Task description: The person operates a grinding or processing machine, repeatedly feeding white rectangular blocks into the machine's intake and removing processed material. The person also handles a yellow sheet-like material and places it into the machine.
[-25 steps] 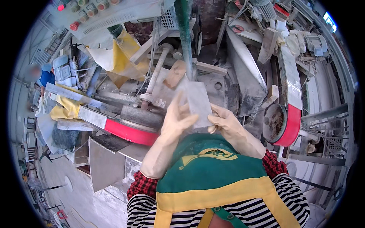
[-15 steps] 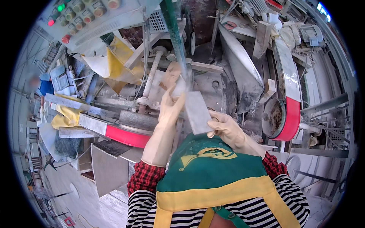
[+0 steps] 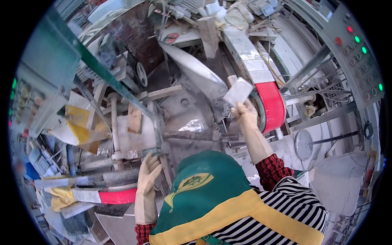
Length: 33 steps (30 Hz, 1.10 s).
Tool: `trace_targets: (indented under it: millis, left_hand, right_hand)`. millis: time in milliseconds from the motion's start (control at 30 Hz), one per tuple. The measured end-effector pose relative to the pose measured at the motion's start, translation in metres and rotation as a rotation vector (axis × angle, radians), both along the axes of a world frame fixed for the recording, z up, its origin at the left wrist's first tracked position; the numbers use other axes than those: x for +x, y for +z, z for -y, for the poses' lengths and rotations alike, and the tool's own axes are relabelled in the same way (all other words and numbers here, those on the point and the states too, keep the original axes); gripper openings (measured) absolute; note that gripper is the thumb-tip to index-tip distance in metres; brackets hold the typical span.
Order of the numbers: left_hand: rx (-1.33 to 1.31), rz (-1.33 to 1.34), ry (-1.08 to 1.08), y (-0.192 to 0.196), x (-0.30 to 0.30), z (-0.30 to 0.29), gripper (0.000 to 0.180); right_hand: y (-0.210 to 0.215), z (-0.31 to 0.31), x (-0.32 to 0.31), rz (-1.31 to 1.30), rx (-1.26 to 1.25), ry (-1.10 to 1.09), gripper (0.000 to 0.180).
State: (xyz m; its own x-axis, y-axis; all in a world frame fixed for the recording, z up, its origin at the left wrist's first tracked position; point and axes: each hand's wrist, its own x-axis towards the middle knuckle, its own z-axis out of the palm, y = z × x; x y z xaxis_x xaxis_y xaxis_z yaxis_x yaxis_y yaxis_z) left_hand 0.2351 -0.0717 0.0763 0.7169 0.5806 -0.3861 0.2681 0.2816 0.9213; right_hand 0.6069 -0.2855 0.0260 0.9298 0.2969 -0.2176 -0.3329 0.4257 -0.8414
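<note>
The flat, rectangular, pale grey piece (image 3: 239,92) is right of centre in the frame, in the right hand (image 3: 247,115), which wears a long cream rubber glove. The right-hand grip is closed on the near edge of the piece; this edge hold leaves most of the broad face uncovered and, it appears, places the fingers behind the exposed far edge. The left hand (image 3: 148,171), gloved alike, is at lower centre-left with fingers loosely bent and no piece visible in it. Its fingertips overlap the lower end of the slanting green metal post (image 3: 116,87); whether the grip is released or bears on that end cannot be told. The position suggests a steadying point, well apart from the right hand. The right corner of the piece appears just beside the inner edge of the red-and-white looped belt (image 3: 274,107); depth between them cannot be judged. The curved, dusty grey metal guard (image 3: 196,69) bounds the piece on the left. The widest open room lies over the flat, pale metal pan (image 3: 188,107) at centre, bounded below by the long, dusty horizontal bar (image 3: 196,136). The green cloth apron (image 3: 208,173) limits clearance at lower centre.
</note>
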Motion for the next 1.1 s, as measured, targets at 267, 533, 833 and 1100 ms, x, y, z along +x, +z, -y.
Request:
trace_targets:
  millis: [267, 533, 833, 1100]
  left_hand:
    - [-0.061, -0.103, 0.164, -0.023, -0.019, -0.005, 0.073]
    - [-0.100, -0.088, 0.118, -0.032, 0.005, -0.001, 0.069]
    - [-0.107, -0.126, 0.136, -0.029, 0.007, -0.004, 0.061]
    - [0.310, -0.304, 0.483, -0.058, -0.064, -0.046, 0.059]
  right_hand:
    - [-0.036, 0.060, 0.114, 0.026, -0.361, -0.462, 0.046]
    - [-0.055, 0.066, 0.162, -0.038, -0.625, -0.259, 0.037]
    - [-0.071, 0.121, 0.173, -0.052, -0.048, -0.405, 0.051]
    - [-0.053, 0.109, 0.143, -0.049, -0.126, -0.483, 0.043]
